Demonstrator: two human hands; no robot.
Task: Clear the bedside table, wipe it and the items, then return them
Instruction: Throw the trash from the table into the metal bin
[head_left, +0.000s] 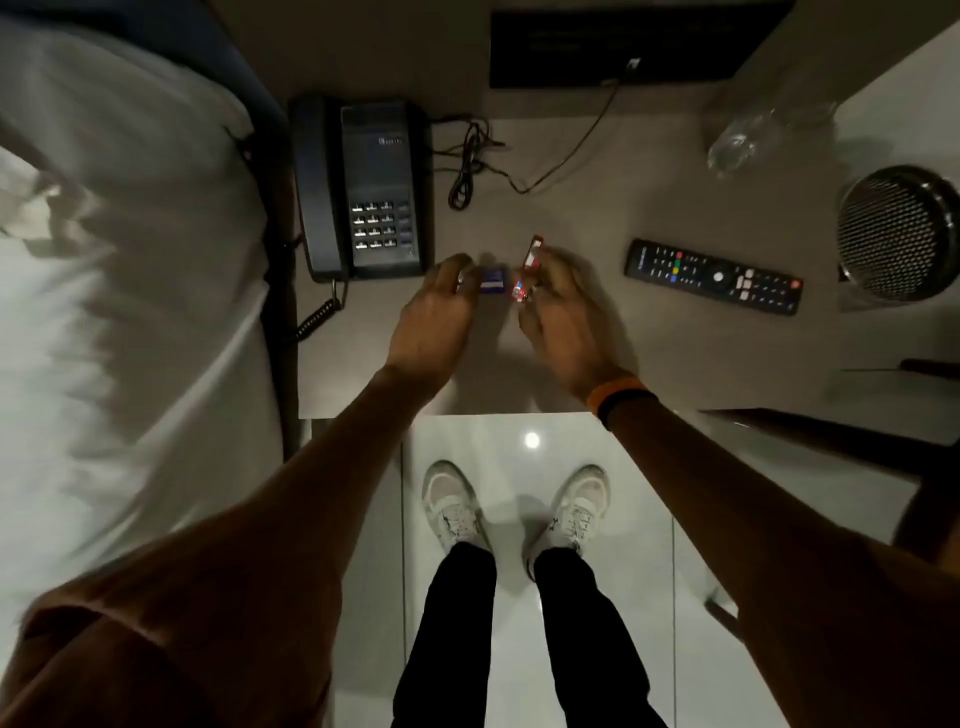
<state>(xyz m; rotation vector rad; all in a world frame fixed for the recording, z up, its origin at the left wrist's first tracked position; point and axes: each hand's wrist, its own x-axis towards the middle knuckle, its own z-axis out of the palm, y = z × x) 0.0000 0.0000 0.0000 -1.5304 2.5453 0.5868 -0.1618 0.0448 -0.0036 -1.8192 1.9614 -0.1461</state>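
A person is wearing a brown short-sleeved shirt (130, 660), black trousers (447, 649), pale grey trainers (452, 506), and orange and black wristbands (621, 397) on the right wrist.

A bed (130, 260) with rumpled white sheets fills the left side, its dark edge hard against the bedside table (571, 358), a grey-brown top set against a beige wall (363, 47). A black panel (623, 47) is fixed on that wall. The glossy white tiled floor (649, 649) carries one round lamp reflection (531, 440). The room is dim.
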